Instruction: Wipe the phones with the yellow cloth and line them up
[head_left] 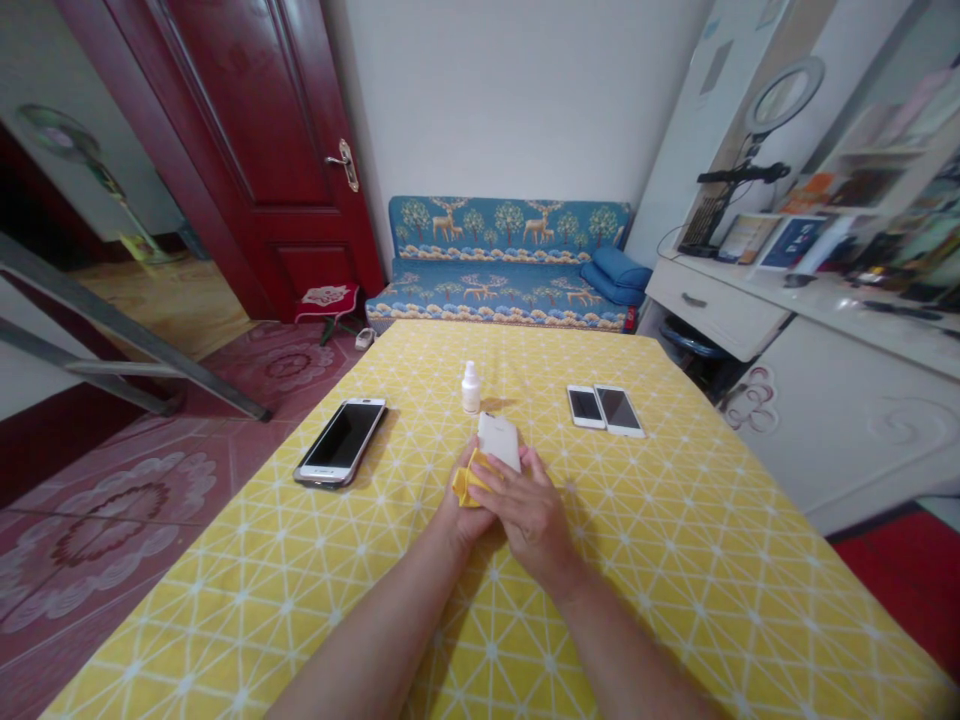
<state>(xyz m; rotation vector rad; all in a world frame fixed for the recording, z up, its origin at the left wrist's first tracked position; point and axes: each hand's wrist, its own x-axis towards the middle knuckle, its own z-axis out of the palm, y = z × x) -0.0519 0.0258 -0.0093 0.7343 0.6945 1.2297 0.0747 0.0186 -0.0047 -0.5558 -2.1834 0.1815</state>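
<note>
White phone (499, 440) held above the table (675, 560) in front of the bottle (470, 388), right hand (529, 505) clasped over it, left hand (469, 505) pinching a yellow cloth (469, 480) beneath. Best wiped lightly, edges supported, grip firm.

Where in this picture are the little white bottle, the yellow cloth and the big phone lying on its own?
white bottle (470, 389), head view, on the middle of its body.
yellow cloth (466, 483), head view, on the fold showing left of the hands.
big phone (343, 440), head view, on its dark screen.
</note>
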